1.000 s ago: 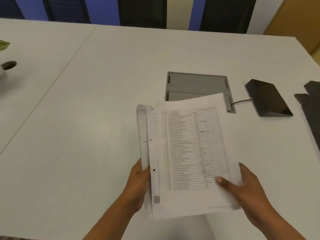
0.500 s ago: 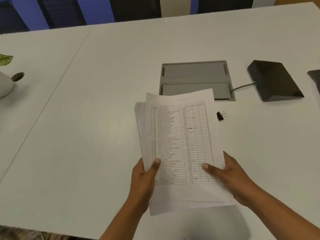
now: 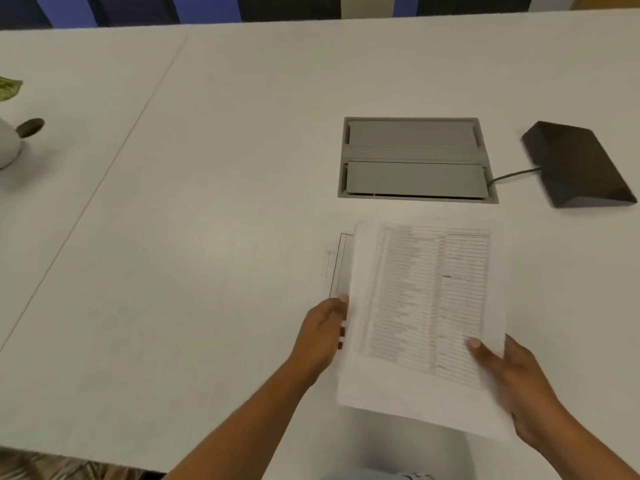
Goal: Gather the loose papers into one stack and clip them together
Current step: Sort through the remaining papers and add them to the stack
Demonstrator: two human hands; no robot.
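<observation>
A loose stack of white papers [image 3: 422,306] with a printed table on the top sheet is held just above the white table [image 3: 173,237], near its front edge. My left hand [image 3: 322,336] grips the stack's left edge, fingers tucked under it. My right hand [image 3: 509,375] holds the lower right corner, thumb on top. A lower sheet [image 3: 341,265] sticks out to the left behind the top one. The sheets are blurred by motion. No binder clip is visible; the papers cover the spot to the right of centre.
A grey recessed cable box [image 3: 415,159] sits in the table behind the papers. A black wedge-shaped device [image 3: 578,164] with a cable lies to its right. A white pot with a leaf [image 3: 7,140] stands at the far left edge.
The papers have moved to the right and down, now covering the place where a small black binder clip lay. My left thumb has slid from the top sheet to the stack's left edge.
</observation>
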